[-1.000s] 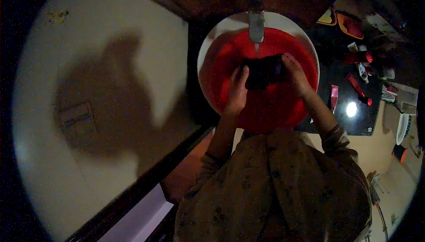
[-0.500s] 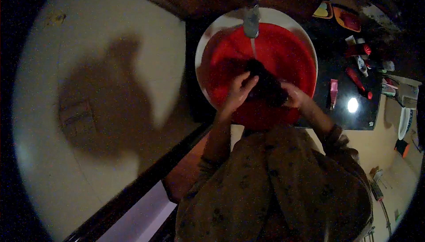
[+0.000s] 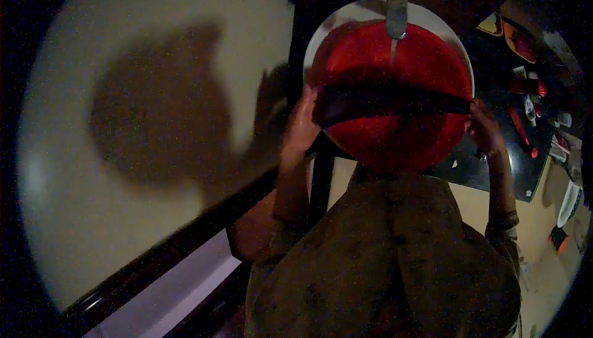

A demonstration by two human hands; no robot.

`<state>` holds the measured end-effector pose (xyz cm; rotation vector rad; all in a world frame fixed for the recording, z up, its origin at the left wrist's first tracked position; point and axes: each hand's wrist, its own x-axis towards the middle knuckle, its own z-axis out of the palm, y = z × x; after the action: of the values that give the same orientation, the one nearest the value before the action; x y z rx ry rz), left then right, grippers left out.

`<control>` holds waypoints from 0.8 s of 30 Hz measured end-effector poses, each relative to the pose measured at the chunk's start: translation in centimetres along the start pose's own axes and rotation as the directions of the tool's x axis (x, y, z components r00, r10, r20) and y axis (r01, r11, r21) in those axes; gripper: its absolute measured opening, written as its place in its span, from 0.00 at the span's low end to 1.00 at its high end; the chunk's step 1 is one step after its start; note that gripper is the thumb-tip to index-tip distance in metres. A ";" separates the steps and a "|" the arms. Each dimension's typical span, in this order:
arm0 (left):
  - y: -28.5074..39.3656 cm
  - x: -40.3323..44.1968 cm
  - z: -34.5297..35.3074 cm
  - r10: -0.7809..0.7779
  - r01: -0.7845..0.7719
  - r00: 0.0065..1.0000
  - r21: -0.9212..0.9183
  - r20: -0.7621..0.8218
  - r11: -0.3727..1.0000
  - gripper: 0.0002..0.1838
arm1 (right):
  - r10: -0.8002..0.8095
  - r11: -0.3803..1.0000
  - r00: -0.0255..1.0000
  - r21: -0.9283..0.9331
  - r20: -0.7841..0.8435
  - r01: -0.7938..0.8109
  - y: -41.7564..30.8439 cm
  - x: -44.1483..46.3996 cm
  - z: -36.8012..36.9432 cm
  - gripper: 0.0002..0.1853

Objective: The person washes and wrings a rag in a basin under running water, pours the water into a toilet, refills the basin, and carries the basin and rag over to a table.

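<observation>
A dark piece of cloth [image 3: 389, 100] is stretched out sideways between my two hands, above a red basin [image 3: 401, 146]. My left hand [image 3: 301, 122] is closed on its left end, beside the basin's left rim. The narrower right end is gripped by my right hand [image 3: 485, 126], past the basin's right edge. The basin sits in a round white sink [image 3: 456, 36]. Over its far side hangs a metal tap [image 3: 396, 20], from which a thin stream of water [image 3: 393, 49] runs down behind the cloth. The kind of garment or cloth cannot be made out in the dim light.
To the right is a dark glossy counter [image 3: 472, 174] with a red-handled brush-like item [image 3: 522, 129] and several small tubes. Farther back stand orange-rimmed dishes [image 3: 520, 41]. A pale tiled wall [image 3: 259, 29] rises on the left, carrying a large shadow.
My hands have moved apart, pulling the bunched dark cloth out into a long strip across the basin. The cloth was under the water stream before. The camera view has shifted.
</observation>
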<state>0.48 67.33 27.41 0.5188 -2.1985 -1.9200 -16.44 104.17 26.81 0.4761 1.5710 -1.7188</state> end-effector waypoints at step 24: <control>12.4 -1.3 3.4 -0.045 0.172 0.984 -0.847 0.173 0.503 0.39 | -0.360 0.692 0.835 -0.482 0.415 0.538 5.5 4.0 0.3 0.10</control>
<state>-1.28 72.27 39.23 0.3356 -0.9429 -2.8193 -14.96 102.98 20.28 -0.5106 1.9803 -1.4243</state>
